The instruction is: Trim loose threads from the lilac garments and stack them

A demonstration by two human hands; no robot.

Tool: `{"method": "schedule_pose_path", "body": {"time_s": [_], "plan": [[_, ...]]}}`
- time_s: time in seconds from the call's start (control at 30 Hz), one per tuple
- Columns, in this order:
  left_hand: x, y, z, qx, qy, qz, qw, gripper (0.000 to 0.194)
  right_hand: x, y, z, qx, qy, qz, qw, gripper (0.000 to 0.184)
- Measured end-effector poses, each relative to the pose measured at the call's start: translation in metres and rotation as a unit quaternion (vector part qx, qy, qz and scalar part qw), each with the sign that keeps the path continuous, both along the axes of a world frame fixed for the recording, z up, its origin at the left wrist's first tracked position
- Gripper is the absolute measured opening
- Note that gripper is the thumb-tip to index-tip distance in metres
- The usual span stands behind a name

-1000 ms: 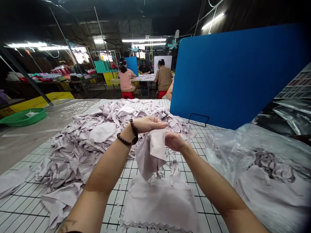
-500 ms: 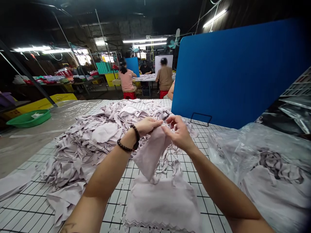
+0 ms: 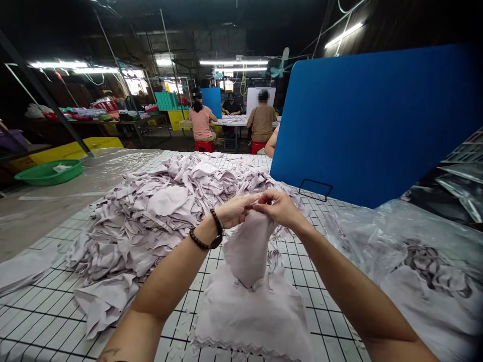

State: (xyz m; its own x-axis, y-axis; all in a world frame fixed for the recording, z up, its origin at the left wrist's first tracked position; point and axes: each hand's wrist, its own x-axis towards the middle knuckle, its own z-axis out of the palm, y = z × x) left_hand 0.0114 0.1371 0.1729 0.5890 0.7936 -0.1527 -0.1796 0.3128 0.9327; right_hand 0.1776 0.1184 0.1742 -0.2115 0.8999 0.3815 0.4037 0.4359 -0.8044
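A pale mauve camisole (image 3: 249, 251) hangs folded from my two hands above the table, its lower end over the stack in front of me. Bunched at the top edge, its cloth is pinched by the thumb and fingers of my right hand (image 3: 277, 206). My left hand (image 3: 237, 210), with dark beads at the wrist, meets the right at this edge and also has closed fingers on the cloth. Below lies a flat stack of matching camisoles (image 3: 252, 322) with wavy hems and thin straps. Behind my hands spreads a large loose heap of the same garments (image 3: 162, 206).
A blue board (image 3: 362, 125) stands at the right behind a black wire stand (image 3: 316, 189). Clear plastic bags (image 3: 362, 226) partly cover more garments at the right. A green basin (image 3: 49, 173) sits far left. Small scraps dot the gridded tabletop (image 3: 177, 322); several people sit beyond.
My right hand has risen from the garment's side to its top edge and pinches there. Between my hands the cloth has turned and now hangs straighter, nearer the stack. The view has shifted slightly.
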Motion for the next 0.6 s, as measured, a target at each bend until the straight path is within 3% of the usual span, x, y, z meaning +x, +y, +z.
{"method": "schedule_pose_path", "body": {"time_s": [0.1, 0.17, 0.27, 0.33, 0.4, 0.5, 0.57, 0.6], "plan": [[-0.007, -0.001, -0.017, 0.034, 0.001, -0.023, 0.999, 0.035, 0.007, 0.005, 0.007, 0.011, 0.038, -0.018, 0.999, 0.022], [-0.016, -0.001, -0.034, 0.066, 0.059, -0.065, 0.994, 0.043, 0.019, 0.011, 0.015, 0.007, 0.099, -0.054, 0.994, 0.024], [-0.038, 0.001, -0.059, 0.141, 0.199, -0.113, 0.963, 0.042, 0.043, 0.025, 0.026, 0.012, 0.155, -0.119, 0.981, 0.026], [-0.054, 0.005, -0.068, 0.210, 0.284, -0.082, 0.932, 0.034, 0.060, 0.033, 0.030, 0.018, 0.154, -0.143, 0.978, 0.027], [-0.068, 0.011, -0.065, 0.290, 0.332, -0.007, 0.898, 0.030, 0.076, 0.041, 0.030, 0.029, 0.143, -0.151, 0.978, 0.029], [-0.079, 0.021, -0.043, 0.426, 0.346, 0.109, 0.829, 0.025, 0.093, 0.049, 0.030, 0.028, 0.143, -0.146, 0.979, 0.031], [-0.083, 0.026, -0.022, 0.488, 0.338, 0.127, 0.794, 0.023, 0.102, 0.052, 0.033, 0.016, 0.161, -0.141, 0.977, 0.032], [-0.083, 0.026, -0.012, 0.501, 0.332, 0.110, 0.792, 0.022, 0.106, 0.052, 0.036, 0.010, 0.173, -0.138, 0.975, 0.032]]}}
